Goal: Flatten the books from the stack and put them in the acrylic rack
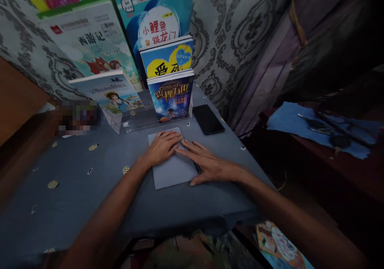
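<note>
A plain pale sheet of paper point(172, 173) lies flat on the dark patterned tablecloth in front of me. Across its upper part rests my left hand point(163, 145), palm down with the fingers stretched out. My right hand point(207, 163) lies along the sheet's right edge, fingers extended toward the left fingertips and thumb spread near the lower right corner. Neither hand grips anything. Part of the sheet is hidden under both hands, so I cannot tell whether it is folded.
Behind the sheet, a clear stand point(135, 125) holds several upright picture books, including a blue book point(171, 97). A black phone point(208, 119) lies at the table's right edge. Farther right, a blue cloth point(285, 121) bears dark items. A colourful book point(277, 243) is low at right.
</note>
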